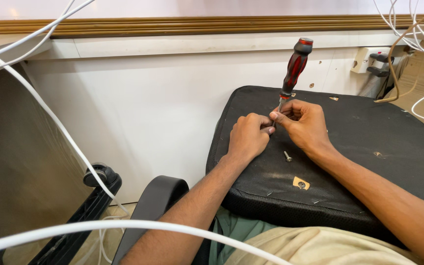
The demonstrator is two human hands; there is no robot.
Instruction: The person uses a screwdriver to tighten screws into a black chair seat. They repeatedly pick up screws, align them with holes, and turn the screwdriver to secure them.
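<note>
A black chair seat (359,142) lies upside down across my lap, its fabric underside facing up. A red and black screwdriver (294,67) stands nearly upright on it, handle up. My right hand (306,125) pinches the screwdriver's metal shaft near the tip. Touching it from the left, my left hand (248,137) has its fingers curled at the same spot; what it holds is hidden. A loose silver screw (287,156) lies on the seat just below both hands. A torn hole showing a metal insert (301,183) sits nearer to me.
White cables (50,115) cross the left and the foreground, and more hang at the top right. A black chair base with a caster (99,175) and an armrest (155,198) lie at the lower left. A white wall with wooden trim (197,24) stands behind, and a wall socket (369,59) is at the right.
</note>
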